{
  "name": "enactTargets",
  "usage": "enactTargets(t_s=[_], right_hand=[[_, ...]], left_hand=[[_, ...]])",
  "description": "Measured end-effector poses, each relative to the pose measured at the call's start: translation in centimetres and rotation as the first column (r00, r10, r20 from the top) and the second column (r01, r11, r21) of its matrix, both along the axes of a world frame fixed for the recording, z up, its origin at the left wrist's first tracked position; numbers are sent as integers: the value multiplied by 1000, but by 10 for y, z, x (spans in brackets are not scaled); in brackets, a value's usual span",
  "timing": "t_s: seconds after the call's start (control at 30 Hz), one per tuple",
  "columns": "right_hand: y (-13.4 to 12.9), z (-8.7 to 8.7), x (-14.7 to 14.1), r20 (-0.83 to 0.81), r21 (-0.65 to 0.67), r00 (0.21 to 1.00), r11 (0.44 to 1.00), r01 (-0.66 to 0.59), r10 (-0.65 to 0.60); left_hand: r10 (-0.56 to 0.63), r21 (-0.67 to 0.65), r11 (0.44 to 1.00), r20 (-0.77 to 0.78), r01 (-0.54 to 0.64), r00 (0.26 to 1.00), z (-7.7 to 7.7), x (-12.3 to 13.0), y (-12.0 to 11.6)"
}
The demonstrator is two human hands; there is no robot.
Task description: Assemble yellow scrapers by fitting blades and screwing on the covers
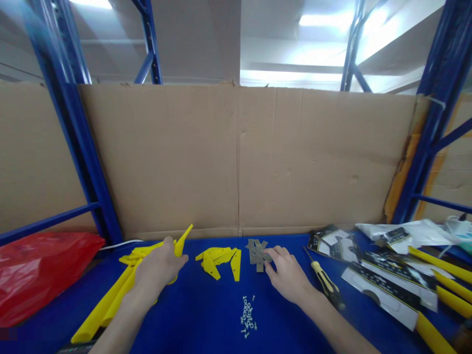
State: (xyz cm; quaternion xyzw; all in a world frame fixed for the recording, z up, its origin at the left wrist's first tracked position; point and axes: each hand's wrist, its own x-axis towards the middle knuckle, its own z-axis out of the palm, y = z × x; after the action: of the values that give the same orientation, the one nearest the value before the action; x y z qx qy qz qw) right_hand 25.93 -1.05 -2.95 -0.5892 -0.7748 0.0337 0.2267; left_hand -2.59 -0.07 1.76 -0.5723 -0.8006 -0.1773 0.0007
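On the left, my left hand (162, 265) is closed around a yellow plastic piece (182, 242) whose pointed end sticks up past the fingers. Beneath that hand and wrist lie more yellow parts, among them long yellow tubes (99, 307). My right hand (289, 275) reaches to a small pile of flat grey metal plates (254, 250), thumb and fingertips closed at the edge of one plate. Between the hands is a heap of flat yellow angled pieces (216, 258) with small holes. Nearer to me lie loose silver screws and nuts (248, 317).
A screwdriver (326, 285) lies right of my right hand. Black-and-white packaging cards (383, 292) and more yellow tubes (438, 334) cover the right side. A red plastic bag (44, 275) sits at far left. Cardboard (177, 162) walls off the back of the blue tabletop (199, 319).
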Motion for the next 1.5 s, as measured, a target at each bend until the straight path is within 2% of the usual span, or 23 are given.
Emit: enactTargets(t_s=[0.07,0.1,0.17,0.23,0.33,0.4,0.47,0.53,0.63,0.87,0.93,1.03,1.2,1.33,1.5], right_hand=[[0,-2,1,2,-2,1000,1000,6,-6],[1,-3,2,3,-3,1000,1000,8,-8],[1,-5,5,6,-3,1000,1000,13,-13],[1,-6,6,10,-1,1000,1000,19,-19],[3,-8,6,24,2,999,1000,25,-25],[4,-10,5,36,7,999,1000,26,-26],[6,-11,4,49,14,998,1000,27,-28],[7,-13,2,60,25,998,999,27,-28],[8,-16,1,76,41,997,999,24,-27],[11,-20,-1,93,73,995,997,27,-33],[11,-21,-1,93,79,995,996,31,-39],[12,-20,1,85,76,995,996,45,-51],[14,-19,3,16,37,994,993,109,-110],[19,-20,4,-71,0,988,990,140,-140],[30,-22,7,-225,-83,960,985,154,-169]], left_hand=[[-21,42,999,250,11,968,10,2,-4],[-29,59,998,415,5,909,16,4,-7],[-74,112,994,700,-7,710,26,9,-14],[-174,200,980,877,-11,449,34,14,-21],[-239,244,970,961,-19,138,39,21,-27],[-241,241,970,971,24,2,39,26,-27],[-219,226,970,973,91,-78,36,34,-24],[-189,203,966,977,158,-98,31,45,-19],[-166,175,961,984,216,-56,20,64,-11],[-124,147,963,986,224,-115,-10,89,1],[-138,154,962,987,224,-85,-19,91,3],[-136,125,963,990,240,28,-29,90,4],[-141,101,964,979,246,149,-36,88,4],[-138,99,972,974,211,177,-40,88,6],[-167,141,969,979,201,117,-49,91,9]])
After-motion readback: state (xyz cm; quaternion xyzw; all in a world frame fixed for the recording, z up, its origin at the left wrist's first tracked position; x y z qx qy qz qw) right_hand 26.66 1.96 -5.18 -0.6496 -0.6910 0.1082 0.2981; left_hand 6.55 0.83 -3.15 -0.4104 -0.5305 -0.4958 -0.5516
